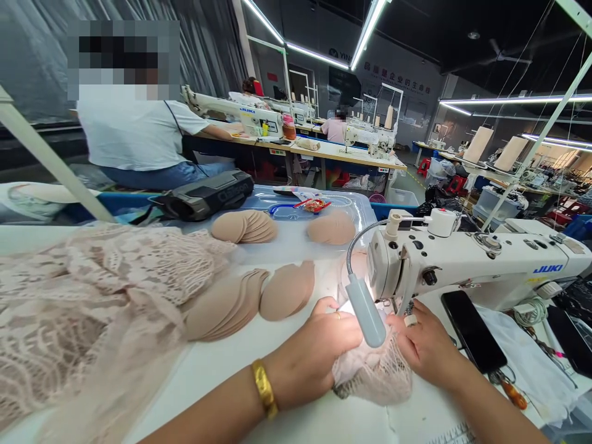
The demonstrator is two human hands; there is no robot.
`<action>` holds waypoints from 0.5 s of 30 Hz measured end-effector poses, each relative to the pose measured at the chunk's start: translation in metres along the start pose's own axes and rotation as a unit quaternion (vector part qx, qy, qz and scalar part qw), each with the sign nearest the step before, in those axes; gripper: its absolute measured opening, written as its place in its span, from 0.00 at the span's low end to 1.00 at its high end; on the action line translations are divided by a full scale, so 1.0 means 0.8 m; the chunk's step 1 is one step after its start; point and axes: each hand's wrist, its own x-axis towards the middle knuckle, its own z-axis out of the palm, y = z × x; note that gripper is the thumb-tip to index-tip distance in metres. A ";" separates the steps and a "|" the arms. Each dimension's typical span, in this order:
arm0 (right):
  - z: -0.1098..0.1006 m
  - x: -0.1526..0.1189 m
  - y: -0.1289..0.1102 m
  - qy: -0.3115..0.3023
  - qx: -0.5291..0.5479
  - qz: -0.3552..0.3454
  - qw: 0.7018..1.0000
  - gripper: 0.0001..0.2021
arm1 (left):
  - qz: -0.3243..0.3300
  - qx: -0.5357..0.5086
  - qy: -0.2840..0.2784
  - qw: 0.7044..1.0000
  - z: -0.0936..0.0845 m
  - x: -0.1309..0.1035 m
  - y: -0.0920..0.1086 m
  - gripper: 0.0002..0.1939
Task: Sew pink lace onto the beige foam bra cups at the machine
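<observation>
A white sewing machine [467,265] stands on the right side of the table. Under its needle end lies a piece of pale pink lace fabric [382,379], bunched toward me. My left hand [319,351] is closed on the left side of this fabric, its fingertips partly behind the grey lamp [367,314]. From the right, my right hand [423,345] grips the same fabric close to the needle, fingers bent. The lamp's glare and its head hide the stitching spot. Left of my hands, beige oval pads [226,308] lie fanned out, with a second fan of pads [287,290] alongside.
Loose lace fabric [92,296] covers the table's left. More pads [245,227] rest on a clear plastic lid [272,246] behind. A black phone [474,330] lies right of my right hand. A person in a white shirt [134,132] sits at another machine beyond.
</observation>
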 end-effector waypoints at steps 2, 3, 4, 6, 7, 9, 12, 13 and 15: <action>-0.001 0.001 0.000 0.025 0.015 -0.003 1.000 0.16 | -0.010 -0.003 -0.003 1.000 -0.002 0.003 -0.001 0.06; -0.001 0.002 0.000 0.030 0.023 0.003 0.999 0.17 | -0.014 -0.008 -0.002 1.000 -0.002 0.004 -0.002 0.07; -0.002 0.002 0.000 0.031 0.031 0.012 0.999 0.18 | -0.017 -0.015 0.000 1.000 -0.002 0.005 -0.002 0.09; -0.002 0.004 -0.001 0.030 0.043 0.036 0.998 0.18 | -0.022 -0.024 0.006 0.999 -0.002 0.007 -0.004 0.11; -0.003 0.004 -0.002 0.029 0.047 0.046 0.997 0.17 | -0.023 -0.025 0.008 0.999 -0.001 0.007 -0.004 0.11; -0.003 0.006 -0.003 0.029 0.054 0.058 0.996 0.17 | -0.022 -0.027 0.010 0.999 0.000 0.007 -0.005 0.09; -0.002 0.006 -0.005 0.031 0.052 0.063 0.996 0.15 | -0.013 -0.031 0.013 0.999 0.001 0.006 -0.003 0.10; -0.002 0.006 -0.005 0.032 0.049 0.064 0.996 0.14 | -0.012 -0.030 0.012 0.999 0.001 0.006 -0.002 0.10; -0.002 0.006 -0.005 0.037 0.048 0.059 0.996 0.13 | -0.016 -0.021 0.004 1.000 -0.001 0.005 -0.001 0.09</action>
